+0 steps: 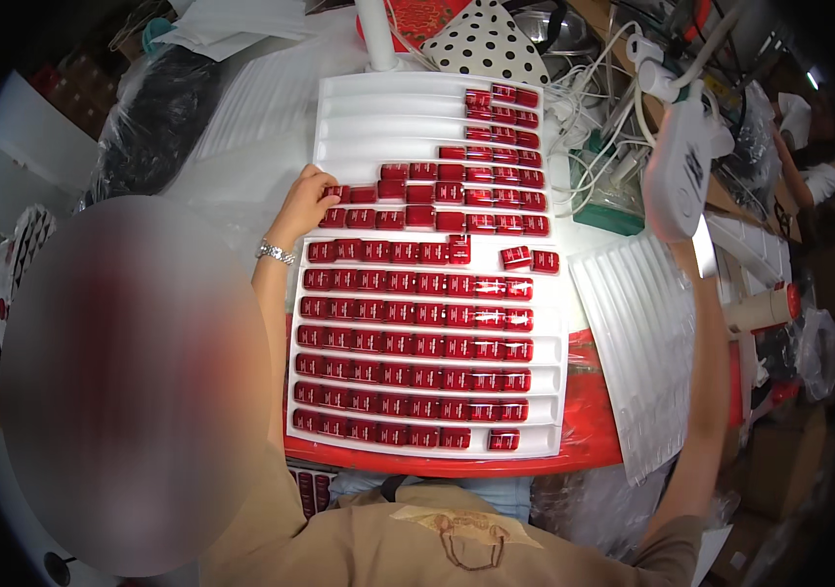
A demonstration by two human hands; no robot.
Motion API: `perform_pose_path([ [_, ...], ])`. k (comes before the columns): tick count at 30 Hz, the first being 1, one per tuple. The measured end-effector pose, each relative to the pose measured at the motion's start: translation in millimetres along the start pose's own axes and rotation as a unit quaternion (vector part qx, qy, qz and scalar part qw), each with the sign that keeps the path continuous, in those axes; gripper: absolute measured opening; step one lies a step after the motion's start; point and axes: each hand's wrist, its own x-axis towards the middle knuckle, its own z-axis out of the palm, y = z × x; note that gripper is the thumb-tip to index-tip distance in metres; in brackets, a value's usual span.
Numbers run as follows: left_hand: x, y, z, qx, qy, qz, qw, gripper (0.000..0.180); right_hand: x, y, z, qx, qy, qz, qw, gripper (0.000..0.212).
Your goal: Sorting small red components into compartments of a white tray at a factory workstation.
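Small glossy red rectangular pieces with pale print lie in rows in a white grooved upper tray [378,127] and a lower white tray [547,380]. My left hand [307,203] reaches over the upper tray's left edge, fingers bent and closed round a small red piece [336,194] at the end of a row. A few pieces, such as one red piece [419,215], sit out of line with their rows. Two tilted red pieces [515,257] lie apart at the lower tray's upper right. My right forearm [706,362] stretches up the right side; its hand is hidden behind a white lamp head.
The white oval lamp head [681,166] hangs at the right. Below it lies a stack of clear ribbed plastic trays [633,342]. White cables [584,117] tangle at the back right, beside a polka-dot cloth [486,44]. A red cover [589,430] shows along the table's near edge.
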Motion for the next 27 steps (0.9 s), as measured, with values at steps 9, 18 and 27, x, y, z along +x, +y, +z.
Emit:
perform_pose_path([
  [9,-22.7,67.7,14.1,0.054,0.229,0.107,0.966,0.024,-35.4,-98.9,-5.5,-0.024,0.113,0.070,0.991,0.026],
  [18,-32.7,216.8,145.6,-0.035,0.045,0.231,0.971,0.022,-49.8,-155.3,-46.7,0.218,0.220,0.112,0.944,0.018],
  [27,-62.1,234.8,117.3,-0.337,-0.057,0.262,0.902,0.031,-104.4,-304.6,-155.8,0.729,-0.065,0.072,0.677,0.009],
])
